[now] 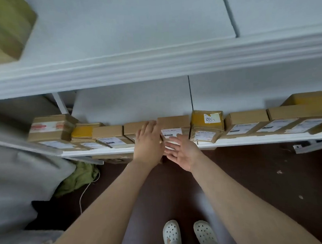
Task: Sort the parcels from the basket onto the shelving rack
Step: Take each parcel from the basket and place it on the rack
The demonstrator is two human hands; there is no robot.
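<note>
Shelving rack (pixel 251 140) lower shelf carried parcel row (pixel 246 117) at front edge, labels outward, likely for reading. Basket out of view. Left hand (pixel 148 141) lay flat on brown parcel (pixel 131 127), seemingly squaring it. Right hand (pixel 182 152) open, empty, before labelled parcel (pixel 173 122).

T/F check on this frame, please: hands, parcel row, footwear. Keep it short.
1. The left hand rests flat on a brown box in the row on the lower shelf. True.
2. The right hand grips a parcel. False: its fingers are spread and hold nothing.
3. A yellow-taped parcel sits to the right of both hands. True.
4. The person wears black boots. False: they wear white clogs.
</note>
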